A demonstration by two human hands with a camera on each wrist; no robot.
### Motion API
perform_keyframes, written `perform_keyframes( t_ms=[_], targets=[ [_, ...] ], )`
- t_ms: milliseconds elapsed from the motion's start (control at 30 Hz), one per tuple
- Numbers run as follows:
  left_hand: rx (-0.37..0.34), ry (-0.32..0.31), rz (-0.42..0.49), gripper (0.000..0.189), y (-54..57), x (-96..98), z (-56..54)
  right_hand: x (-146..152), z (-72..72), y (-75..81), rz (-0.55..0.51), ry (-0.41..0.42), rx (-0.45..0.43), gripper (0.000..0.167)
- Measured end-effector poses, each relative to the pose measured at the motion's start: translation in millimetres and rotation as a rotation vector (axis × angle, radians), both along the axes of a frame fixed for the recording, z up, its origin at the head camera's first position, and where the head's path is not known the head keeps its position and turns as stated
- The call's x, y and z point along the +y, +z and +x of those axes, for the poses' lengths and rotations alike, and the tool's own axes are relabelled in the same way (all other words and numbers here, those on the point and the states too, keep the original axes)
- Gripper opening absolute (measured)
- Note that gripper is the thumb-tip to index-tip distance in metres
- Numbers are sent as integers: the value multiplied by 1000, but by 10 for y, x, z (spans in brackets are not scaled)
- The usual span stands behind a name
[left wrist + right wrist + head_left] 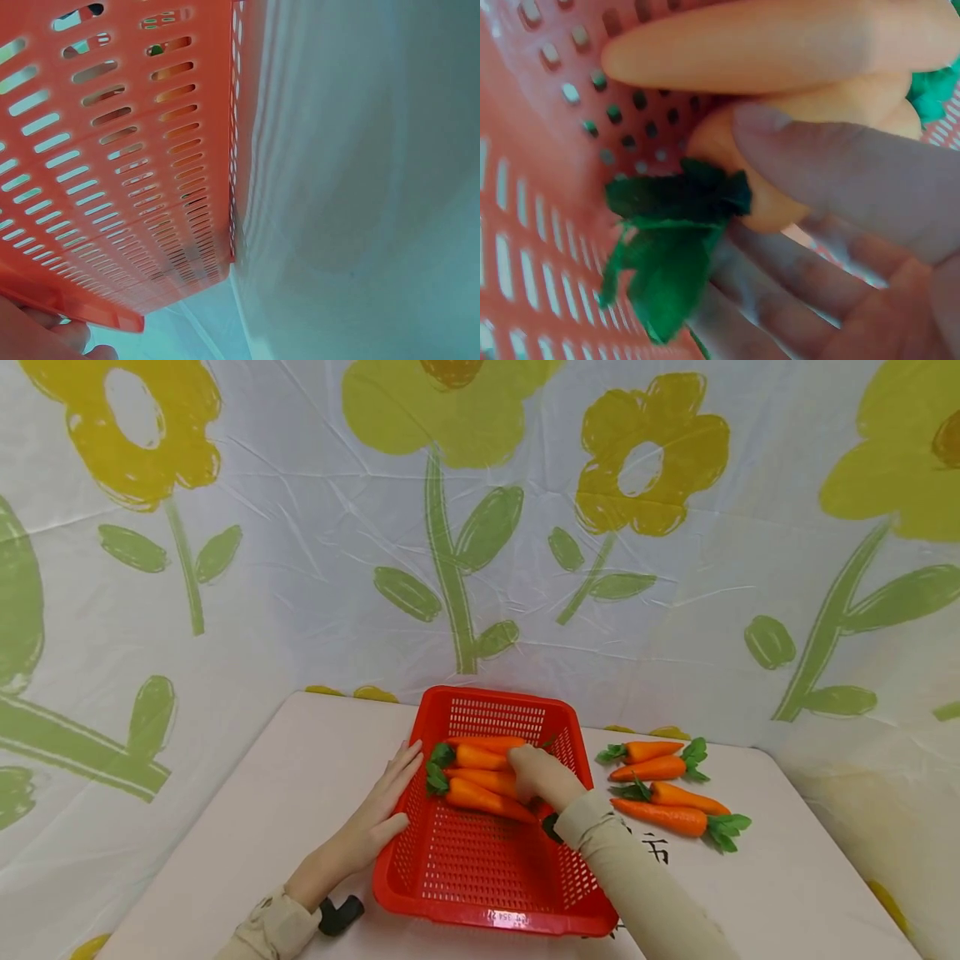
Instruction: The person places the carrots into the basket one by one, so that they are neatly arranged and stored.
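Observation:
A red plastic basket [491, 868] with slotted walls stands on the table. Several orange carrots [487, 799] with green leaves lie side by side across its far half. My left hand [375, 818] rests on the basket's left rim, fingers extended; in the left wrist view some fingertips [71, 334] show at the rim. Inside the basket, my right hand [543, 777] holds a carrot [712, 142] by its leafy end, the thumb on top and the fingers beneath. Another carrot [735, 52] lies just beyond it in the right wrist view.
Several more carrots [667, 818] lie on the table [247, 827] right of the basket, leaves pointing alternately left and right. Black lettering [655, 847] shows on the tabletop near the right sleeve. A flower-printed cloth [315, 610] hangs behind the table and along its sides.

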State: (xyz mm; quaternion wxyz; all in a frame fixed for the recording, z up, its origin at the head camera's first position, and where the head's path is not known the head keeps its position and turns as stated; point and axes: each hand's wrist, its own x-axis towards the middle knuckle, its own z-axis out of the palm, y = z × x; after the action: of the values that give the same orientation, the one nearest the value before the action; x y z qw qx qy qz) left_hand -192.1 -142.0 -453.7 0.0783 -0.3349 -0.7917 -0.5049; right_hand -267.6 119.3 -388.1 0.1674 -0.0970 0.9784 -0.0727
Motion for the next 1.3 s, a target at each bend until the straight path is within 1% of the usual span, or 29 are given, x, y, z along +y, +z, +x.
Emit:
perform_keyframes(
  t_ms=[133, 267, 333, 433, 533, 667, 800, 933, 1033, 1167, 1300],
  targets=[
    [16, -2, 12, 80, -2, -4, -1, 18, -48, 47, -15, 0, -32, 45],
    [36, -11, 15, 80, -8, -4, -11, 126, -78, 166, -95, 61, -33, 43],
    [49, -17, 15, 79, -12, -6, -18, 190, -77, 246, -151, 106, -21, 39],
    [58, -19, 16, 79, -19, -13, -26, 263, -62, 364, -217, 151, 1, 36],
    [60, -19, 12, 79, -25, -18, -33, 323, -36, 473, -290, 159, 31, 33],
    [51, -23, 5, 78, -25, -13, -43, 407, 11, 563, -369, 170, 107, 27],
    [43, -22, 3, 79, -25, -5, -49, 485, 111, 630, -425, 155, 186, 24],
    [32, -13, 7, 79, -24, -3, -41, 537, 253, 709, -465, 132, 262, 24],
    [31, -6, 13, 79, -22, -4, -29, 579, 356, 750, -493, 119, 350, 18],
    [23, -10, 17, 79, -14, -1, -11, 689, 488, 761, -542, 67, 447, 14],
    [20, -15, 17, 78, -8, 7, -2, 859, 610, 734, -599, 40, 502, 13]
  ],
)
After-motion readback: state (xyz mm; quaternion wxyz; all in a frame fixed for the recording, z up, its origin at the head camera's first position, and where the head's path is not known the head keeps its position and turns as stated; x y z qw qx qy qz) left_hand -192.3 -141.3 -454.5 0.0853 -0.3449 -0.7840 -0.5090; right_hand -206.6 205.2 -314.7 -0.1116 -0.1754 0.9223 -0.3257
